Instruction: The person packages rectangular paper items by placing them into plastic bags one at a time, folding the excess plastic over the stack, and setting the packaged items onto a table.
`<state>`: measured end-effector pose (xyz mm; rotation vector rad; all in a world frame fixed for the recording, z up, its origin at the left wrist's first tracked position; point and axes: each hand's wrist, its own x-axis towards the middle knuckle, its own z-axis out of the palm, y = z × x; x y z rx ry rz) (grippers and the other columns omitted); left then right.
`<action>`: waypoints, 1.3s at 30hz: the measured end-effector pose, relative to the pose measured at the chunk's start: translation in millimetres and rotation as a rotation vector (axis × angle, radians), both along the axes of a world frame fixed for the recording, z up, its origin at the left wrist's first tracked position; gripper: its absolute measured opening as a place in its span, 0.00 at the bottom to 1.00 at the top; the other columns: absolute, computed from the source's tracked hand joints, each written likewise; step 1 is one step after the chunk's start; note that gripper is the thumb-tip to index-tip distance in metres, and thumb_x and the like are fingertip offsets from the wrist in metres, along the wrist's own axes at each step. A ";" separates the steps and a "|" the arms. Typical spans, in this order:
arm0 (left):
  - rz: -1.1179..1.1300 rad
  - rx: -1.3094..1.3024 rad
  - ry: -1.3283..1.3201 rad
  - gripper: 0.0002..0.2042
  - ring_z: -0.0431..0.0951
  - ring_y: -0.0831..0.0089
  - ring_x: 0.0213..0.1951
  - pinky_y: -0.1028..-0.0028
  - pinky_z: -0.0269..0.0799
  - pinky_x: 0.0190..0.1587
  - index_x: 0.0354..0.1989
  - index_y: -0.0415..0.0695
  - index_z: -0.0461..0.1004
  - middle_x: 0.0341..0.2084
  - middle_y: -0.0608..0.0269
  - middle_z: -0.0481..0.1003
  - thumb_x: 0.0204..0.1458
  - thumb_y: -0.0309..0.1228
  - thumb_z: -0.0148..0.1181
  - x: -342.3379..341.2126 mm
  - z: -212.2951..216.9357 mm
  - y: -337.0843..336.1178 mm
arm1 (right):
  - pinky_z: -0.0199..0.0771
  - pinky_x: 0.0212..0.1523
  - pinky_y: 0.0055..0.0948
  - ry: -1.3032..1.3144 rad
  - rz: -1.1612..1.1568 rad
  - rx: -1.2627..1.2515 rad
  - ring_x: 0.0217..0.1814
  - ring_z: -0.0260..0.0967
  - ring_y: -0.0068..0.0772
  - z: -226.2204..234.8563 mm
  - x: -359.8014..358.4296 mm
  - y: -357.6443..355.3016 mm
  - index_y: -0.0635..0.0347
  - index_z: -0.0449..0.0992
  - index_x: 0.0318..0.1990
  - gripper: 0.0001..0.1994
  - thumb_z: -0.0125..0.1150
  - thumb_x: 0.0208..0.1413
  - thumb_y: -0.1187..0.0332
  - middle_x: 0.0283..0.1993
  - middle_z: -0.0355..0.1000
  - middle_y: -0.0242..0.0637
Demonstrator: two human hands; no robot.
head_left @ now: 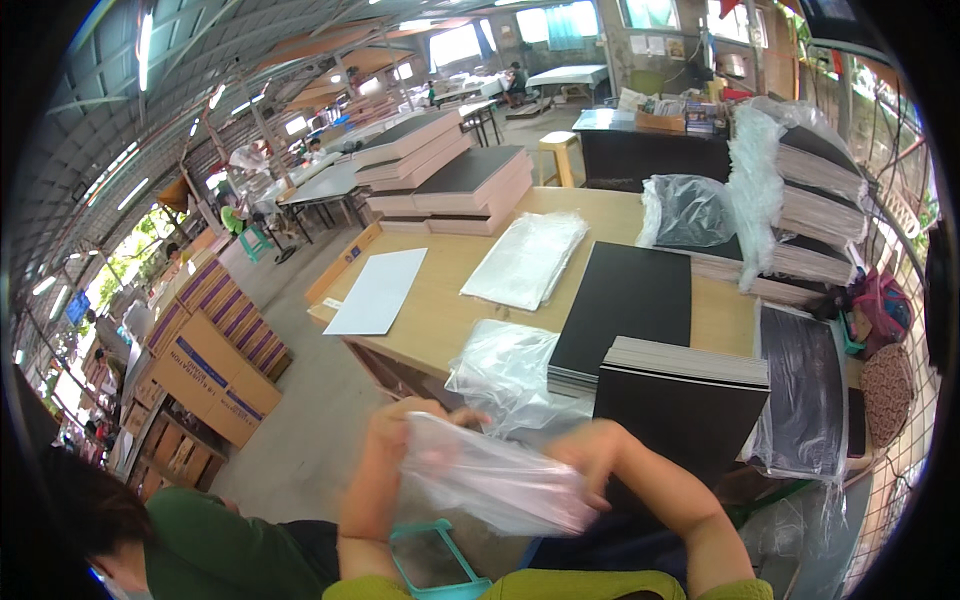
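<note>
Between my hands stretches a clear plastic bag (500, 485), blurred by motion, held in front of my body at the table's near edge. My left hand (410, 425) is closed on its left end and my right hand (592, 455) grips its right end. Just beyond lies a loose pile of clear plastic bags (505, 362). Right of that pile rests a stack of black boards (630, 300). Nearer to me, a thick block of black-faced boards (680, 400) stands beside my right forearm.
The wooden table (425, 315) also carries a white sheet (378, 290), a flat stack of plastic bags (527, 258) and tall board stacks (470, 180). Plastic-wrapped stacks (815, 200) rise at right. A person in green (220, 540) is close on my left, near a teal stool (435, 560) and cartons (215, 375).
</note>
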<state>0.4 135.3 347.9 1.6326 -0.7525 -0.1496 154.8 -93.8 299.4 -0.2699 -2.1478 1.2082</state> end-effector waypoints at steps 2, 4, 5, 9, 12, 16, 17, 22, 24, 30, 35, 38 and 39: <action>0.006 -0.257 -0.056 0.21 0.72 0.69 0.30 0.66 0.68 0.42 0.34 0.41 0.74 0.26 0.66 0.74 0.55 0.50 0.53 -13.9 -32.4 -19.9 | 0.74 0.35 0.31 0.306 0.082 0.148 0.31 0.73 0.41 4.9 -10.2 -50.3 0.63 0.78 0.36 0.15 0.62 0.51 0.58 0.34 0.75 0.41; 0.069 -0.504 -0.108 0.21 0.72 0.66 0.30 0.62 0.68 0.42 0.33 0.41 0.74 0.25 0.66 0.73 0.55 0.51 0.53 -37.6 -54.3 -41.5 | 0.74 0.36 0.31 0.588 -0.085 0.091 0.32 0.72 0.40 -3.4 -13.8 -87.1 0.64 0.78 0.36 0.16 0.60 0.52 0.57 0.34 0.75 0.41; 0.090 -0.131 0.159 0.21 0.72 0.66 0.31 0.62 0.68 0.43 0.32 0.42 0.73 0.25 0.65 0.72 0.53 0.51 0.55 -24.4 -53.8 -63.1 | 0.74 0.36 0.30 0.702 -0.293 0.026 0.32 0.72 0.39 -8.2 -10.6 -113.2 0.64 0.77 0.36 0.16 0.59 0.52 0.57 0.34 0.75 0.41; -0.102 -0.508 0.275 0.15 0.70 0.75 0.36 0.69 0.68 0.41 0.31 0.42 0.73 0.26 0.62 0.72 0.50 0.43 0.61 -10.4 -82.1 -121.1 | 0.74 0.37 0.30 0.978 -1.074 -0.291 0.33 0.72 0.38 -40.5 -32.6 -187.7 0.65 0.77 0.35 0.18 0.56 0.54 0.55 0.34 0.74 0.41; -0.194 -1.103 0.453 0.14 0.69 0.79 0.39 0.73 0.67 0.40 0.32 0.39 0.73 0.26 0.62 0.72 0.51 0.40 0.61 8.6 -75.5 -147.5 | 0.73 0.38 0.30 0.992 -1.508 -0.313 0.34 0.72 0.36 -32.7 -47.1 -236.6 0.66 0.76 0.35 0.20 0.53 0.56 0.54 0.33 0.74 0.41; -0.413 0.048 0.218 0.16 0.72 0.76 0.37 0.74 0.68 0.37 0.42 0.42 0.72 0.34 0.60 0.74 0.52 0.41 0.60 31.5 -71.7 -177.9 | 0.73 0.39 0.30 1.039 -1.767 -0.314 0.35 0.72 0.35 -32.6 -47.7 -265.5 0.67 0.75 0.35 0.22 0.49 0.58 0.52 0.33 0.74 0.41; -0.383 -0.065 0.164 0.18 0.72 0.76 0.36 0.73 0.68 0.36 0.45 0.43 0.71 0.36 0.59 0.74 0.53 0.43 0.59 31.6 -88.3 -178.5 | 0.73 0.40 0.30 1.031 -1.794 -0.328 0.35 0.72 0.34 -32.2 -47.2 -271.9 0.67 0.75 0.35 0.23 0.49 0.59 0.51 0.33 0.74 0.41; -0.579 -1.217 0.417 0.27 0.71 0.78 0.30 0.75 0.70 0.31 0.53 0.49 0.68 0.45 0.57 0.72 0.53 0.56 0.49 50.2 -93.8 -188.4 | 0.73 0.41 0.31 0.985 -1.771 -0.479 0.37 0.71 0.34 -69.7 -61.4 -288.6 0.68 0.74 0.36 0.25 0.47 0.60 0.49 0.34 0.73 0.41; -0.476 -1.123 0.343 0.25 0.70 0.80 0.30 0.78 0.68 0.30 0.50 0.49 0.69 0.44 0.58 0.70 0.53 0.55 0.50 48.9 -75.0 -190.0 | 0.73 0.42 0.32 0.990 -1.737 -0.484 0.38 0.72 0.35 -84.9 -63.4 -300.5 0.69 0.74 0.37 0.26 0.47 0.59 0.47 0.35 0.73 0.42; -0.145 -0.194 0.599 0.16 0.72 0.77 0.29 0.76 0.68 0.41 0.32 0.41 0.74 0.20 0.68 0.71 0.56 0.44 0.53 26.6 -87.6 -196.5 | 0.73 0.44 0.35 1.036 -1.718 -0.370 0.40 0.72 0.38 -123.1 -40.4 -337.1 0.70 0.73 0.40 0.30 0.50 0.56 0.43 0.38 0.74 0.43; -0.415 -1.262 0.518 0.25 0.76 0.62 0.28 0.54 0.76 0.34 0.49 0.48 0.68 0.27 0.58 0.75 0.60 0.55 0.34 38.4 -91.7 -192.5 | 0.73 0.45 0.37 0.987 -1.538 -0.329 0.42 0.72 0.40 -230.7 -20.3 -370.3 0.71 0.73 0.42 0.33 0.52 0.53 0.40 0.40 0.74 0.44; -0.346 -1.200 0.755 0.26 0.76 0.63 0.26 0.52 0.76 0.33 0.60 0.56 0.59 0.27 0.55 0.74 0.58 0.56 0.36 19.9 -104.3 -185.6 | 0.72 0.45 0.34 1.196 -1.509 -1.005 0.44 0.72 0.37 -151.3 -58.3 -322.6 0.74 0.72 0.46 0.26 0.66 0.40 0.64 0.43 0.74 0.45; -0.543 -1.214 0.626 0.27 0.76 0.64 0.25 0.52 0.76 0.33 0.62 0.59 0.56 0.27 0.54 0.74 0.57 0.56 0.38 24.5 -110.3 -183.4 | 0.72 0.45 0.33 1.195 -1.337 -1.066 0.44 0.73 0.35 -145.3 -61.8 -321.3 0.73 0.72 0.46 0.25 0.66 0.37 0.69 0.43 0.74 0.44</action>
